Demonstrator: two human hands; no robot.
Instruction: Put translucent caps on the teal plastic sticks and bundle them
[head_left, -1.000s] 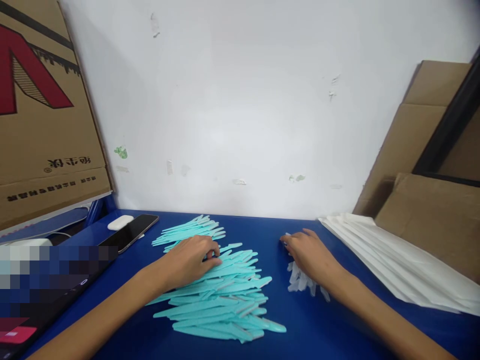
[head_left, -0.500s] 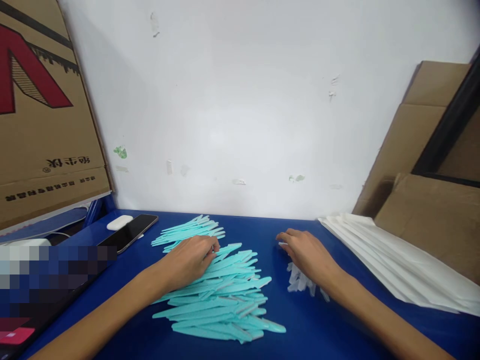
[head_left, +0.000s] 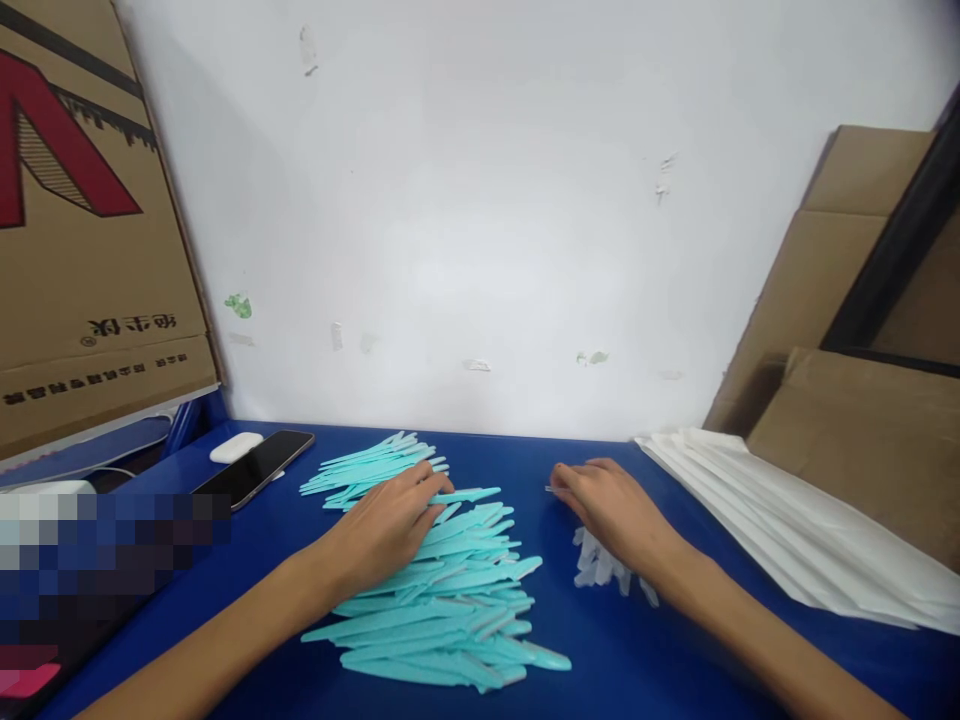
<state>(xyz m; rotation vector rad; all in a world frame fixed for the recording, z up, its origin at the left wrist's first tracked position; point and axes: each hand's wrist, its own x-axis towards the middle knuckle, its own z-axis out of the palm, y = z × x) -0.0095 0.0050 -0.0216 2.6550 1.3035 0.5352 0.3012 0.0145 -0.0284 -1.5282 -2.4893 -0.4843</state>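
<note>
My left hand (head_left: 401, 515) pinches one turquoise eyebrow razor (head_left: 476, 495), its far end pointing right. Below it spreads a large pile of turquoise razors (head_left: 450, 610), partly covered by that hand and wrist. A smaller bundle of the same razors (head_left: 375, 465) lies behind the hand. My right hand (head_left: 604, 500) has thumb and fingers closed on a small clear plastic cap (head_left: 553, 489), of which only a tip shows. Several more clear caps (head_left: 596, 560) lie on the blue table just under my right hand, some hidden by it.
On the left are a phone (head_left: 259, 468), a white case (head_left: 236, 447) and a large printed carton (head_left: 97, 250). White paper-like sheets (head_left: 780, 530) fan out at the right, beside brown cardboard (head_left: 862, 440). A white wall (head_left: 480, 220) bounds the blue table (head_left: 517, 455) at the back.
My left hand has lifted a razor from the top of the pile and turned slightly right. My right hand has shifted a little left with the clear cap between its fingers.
</note>
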